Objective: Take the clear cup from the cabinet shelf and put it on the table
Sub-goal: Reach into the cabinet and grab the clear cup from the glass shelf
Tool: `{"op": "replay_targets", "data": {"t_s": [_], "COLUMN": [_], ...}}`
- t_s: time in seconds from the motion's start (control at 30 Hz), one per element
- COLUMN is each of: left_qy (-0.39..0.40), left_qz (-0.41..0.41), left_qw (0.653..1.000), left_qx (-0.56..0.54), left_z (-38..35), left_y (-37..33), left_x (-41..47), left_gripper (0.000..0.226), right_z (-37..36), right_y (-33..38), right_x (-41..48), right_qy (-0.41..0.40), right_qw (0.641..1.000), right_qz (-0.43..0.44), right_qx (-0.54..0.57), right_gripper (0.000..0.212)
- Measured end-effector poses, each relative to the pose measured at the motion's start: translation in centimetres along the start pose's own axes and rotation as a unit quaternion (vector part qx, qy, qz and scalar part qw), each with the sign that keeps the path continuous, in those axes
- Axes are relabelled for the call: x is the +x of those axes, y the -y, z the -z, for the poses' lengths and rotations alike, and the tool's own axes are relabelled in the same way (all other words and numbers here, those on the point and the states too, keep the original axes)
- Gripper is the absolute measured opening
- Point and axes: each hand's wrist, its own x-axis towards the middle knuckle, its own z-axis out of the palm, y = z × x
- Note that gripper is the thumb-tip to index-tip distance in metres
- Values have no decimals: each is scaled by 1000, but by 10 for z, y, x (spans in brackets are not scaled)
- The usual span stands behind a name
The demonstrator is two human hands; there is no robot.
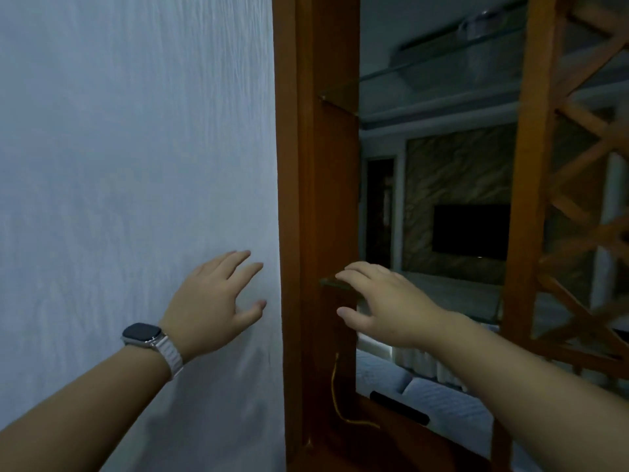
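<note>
Both my hands are raised in front of me, fingers spread and holding nothing. My left hand is out before the pale textured wall, palm facing it, with a dark-faced watch on a light band at that wrist. My right hand reaches across the wooden cabinet frame, fingertips level with the front edge of the lower glass shelf; I cannot tell whether they touch it.

Up near the top right, on the upper glass shelf, sits what looks like the clear cup, a blurred glass shape high above my right hand and well apart from it, farther still from my left. Its outline is too smeared to say how it stands.

Beside it, the cabinet's wooden lattice runs down the right edge. Between frame and lattice I see a dim room with a dark television screen and a grey sofa below. A thin yellow cord hangs on the frame under my right hand.
</note>
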Motion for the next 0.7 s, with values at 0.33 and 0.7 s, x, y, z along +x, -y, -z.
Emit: {"op": "replay_targets", "data": {"t_s": [0.33,0.7], "left_qy": [-92,-191], "left_qz": [-67,-101], "left_qw": [992,963], "left_qx": [-61,-161], "left_z": [6,52], "left_y": [27,-9], "left_x": [102,216], "left_gripper": [59,57], "right_z": [55,170], "right_y": [6,-20], "right_x": [52,73], "right_qy": [-80,-223], "right_qw": [994,971], "right_qz": [-51,-55], "right_qx": [-54,-71], "right_gripper": [63,59]}}
